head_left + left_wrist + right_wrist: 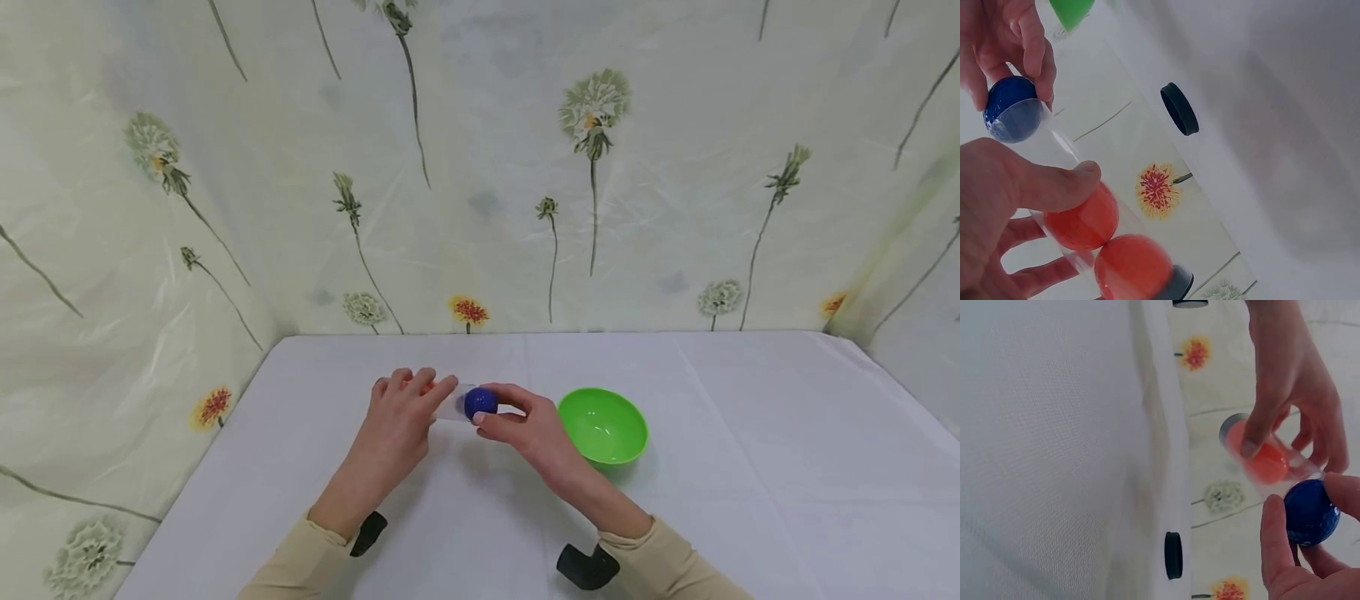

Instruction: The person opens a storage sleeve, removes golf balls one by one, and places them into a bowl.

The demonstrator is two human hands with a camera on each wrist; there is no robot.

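My left grip [405,421] wraps the tube [1060,147] of 2 red balls [1135,269]; my right grip [531,425] pinches the blue ball [481,403] at the tube's mouth, seemingly mid-transfer; next calls for alignment.

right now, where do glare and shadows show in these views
Head: glints inside the green bowl, soft shadows on the white cloth; left wrist: a pale streak along the clear tube, broad shadow on the cloth; right wrist: cloth dim and greyish.

Bowl [603,427] right of ball [481,403] and tube [451,407]
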